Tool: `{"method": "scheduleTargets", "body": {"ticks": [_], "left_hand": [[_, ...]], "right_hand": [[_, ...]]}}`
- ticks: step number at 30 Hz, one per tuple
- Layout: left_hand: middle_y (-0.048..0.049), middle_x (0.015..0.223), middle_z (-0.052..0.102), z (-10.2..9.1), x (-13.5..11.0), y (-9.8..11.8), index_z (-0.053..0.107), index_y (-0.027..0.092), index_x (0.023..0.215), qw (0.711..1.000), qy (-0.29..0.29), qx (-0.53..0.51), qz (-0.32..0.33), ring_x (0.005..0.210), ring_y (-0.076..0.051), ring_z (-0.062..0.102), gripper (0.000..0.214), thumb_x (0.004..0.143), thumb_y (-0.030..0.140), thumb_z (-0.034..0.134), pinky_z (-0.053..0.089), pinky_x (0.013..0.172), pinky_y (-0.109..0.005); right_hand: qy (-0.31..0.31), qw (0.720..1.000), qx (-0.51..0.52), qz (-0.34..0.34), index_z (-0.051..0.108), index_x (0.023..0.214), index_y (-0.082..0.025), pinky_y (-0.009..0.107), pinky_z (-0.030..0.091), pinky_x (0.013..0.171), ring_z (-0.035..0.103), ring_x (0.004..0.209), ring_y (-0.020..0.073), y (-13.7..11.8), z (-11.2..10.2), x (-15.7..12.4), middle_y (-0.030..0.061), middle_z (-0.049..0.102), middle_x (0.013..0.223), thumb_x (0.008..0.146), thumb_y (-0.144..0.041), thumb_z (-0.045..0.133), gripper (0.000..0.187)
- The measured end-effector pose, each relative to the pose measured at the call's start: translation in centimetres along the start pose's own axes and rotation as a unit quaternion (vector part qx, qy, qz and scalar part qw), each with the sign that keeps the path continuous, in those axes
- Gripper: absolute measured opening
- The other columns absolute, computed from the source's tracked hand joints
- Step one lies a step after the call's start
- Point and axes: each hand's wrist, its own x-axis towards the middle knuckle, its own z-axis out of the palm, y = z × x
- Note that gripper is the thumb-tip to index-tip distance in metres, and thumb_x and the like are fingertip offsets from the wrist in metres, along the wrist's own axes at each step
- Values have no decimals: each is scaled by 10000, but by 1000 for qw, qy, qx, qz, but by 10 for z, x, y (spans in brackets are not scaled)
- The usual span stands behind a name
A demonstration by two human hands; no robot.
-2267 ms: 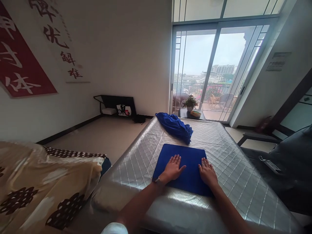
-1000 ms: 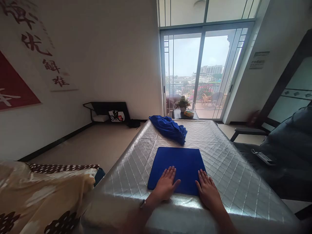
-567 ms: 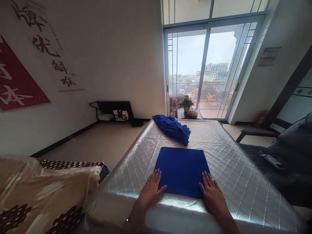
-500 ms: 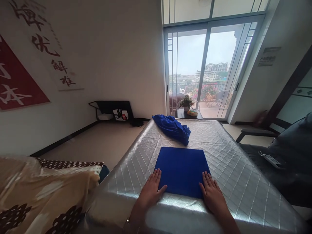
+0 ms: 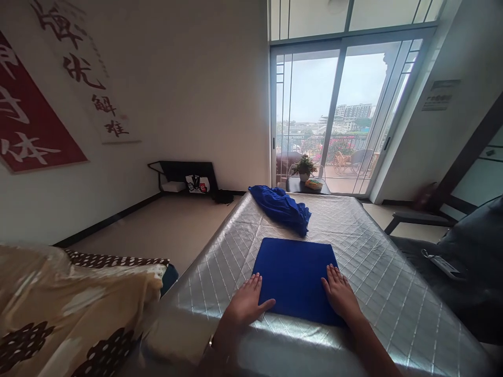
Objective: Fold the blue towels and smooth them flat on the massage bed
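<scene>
A folded blue cloth lies flat on a silver quilted mattress. My left hand rests flat at the cloth's near left corner, fingers stretched out, mostly on the mattress beside it. My right hand lies flat on the cloth's near right edge, fingers spread. Neither hand holds anything. A crumpled blue cloth sits further back on the mattress.
A beige patterned blanket is piled at the left. Bare floor runs along the left of the mattress. A small table with a potted plant stands before the glass balcony door. A dark sofa with a remote is on the right.
Both hands slid back from the middle of the folded cloth to its near corners, the left one going off its left edge. In the last half second they barely moved.
</scene>
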Motion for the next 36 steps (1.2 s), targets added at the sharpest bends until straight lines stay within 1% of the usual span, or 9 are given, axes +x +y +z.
{"method": "scheduleTargets", "body": {"ticks": [3,9,13,16,19,26,29,32,36], "left_hand": [[-172,1636,232,-9,18,30,294,67,1577,999,24,2,40,1519,-313,224,954,949,779,201,240,1232,-464],[-117,1657,219,3,77,131,239,106,1596,953,17,0,303,1540,-196,167,770,1034,629,180,165,1251,-358],[-113,1660,216,31,102,158,206,94,1601,953,50,14,298,1547,-193,129,712,1059,553,155,111,1263,-379],[-102,1665,199,45,103,148,205,105,1603,960,64,10,272,1549,-197,110,725,1051,567,110,97,1267,-396],[-90,1667,190,44,97,122,219,130,1604,966,70,14,247,1550,-199,96,758,1034,613,90,100,1270,-405],[-119,1663,172,15,64,27,226,125,1603,996,69,28,39,1545,-279,109,850,992,705,113,144,1259,-498],[-124,1669,121,13,41,-6,199,113,1605,997,77,26,-8,1545,-282,99,867,988,715,105,152,1255,-502],[-130,1672,78,16,25,-17,175,86,1605,997,80,18,-10,1548,-262,85,885,988,716,99,145,1262,-460],[-111,1677,81,17,19,-13,151,112,1613,996,87,7,-10,1549,-254,87,874,987,720,119,144,1263,-457]], "right_hand": [[12,1000,12,-5,242,1586,-79,428,150,1244,164,1535,218,3,10,0,107,196,1661,1020,-400,188,653],[32,999,-3,-43,344,1559,-100,439,174,1235,179,1532,233,9,9,-4,123,244,1649,1010,-303,234,595],[28,999,-12,-40,363,1550,-99,408,182,1234,177,1531,218,8,5,-7,116,241,1649,985,-219,237,591],[29,999,2,-31,336,1558,-84,420,187,1235,195,1527,222,6,4,-6,124,246,1644,999,-273,237,598],[24,999,4,-26,303,1562,-57,426,178,1237,195,1527,225,3,3,-5,126,235,1645,1004,-300,227,614],[23,999,27,0,268,1573,-58,422,149,1246,178,1531,214,0,6,-4,110,224,1651,1009,-340,177,636],[25,1000,14,-4,285,1571,-66,448,153,1243,184,1531,220,2,10,-4,108,225,1650,999,-334,186,640],[15,1000,-13,-10,290,1572,-75,468,132,1243,190,1530,226,5,9,-2,104,223,1650,993,-343,196,645],[4,1000,-20,-24,313,1561,-56,485,121,1241,191,1530,245,7,-3,11,125,253,1641,994,-365,201,655]]}}
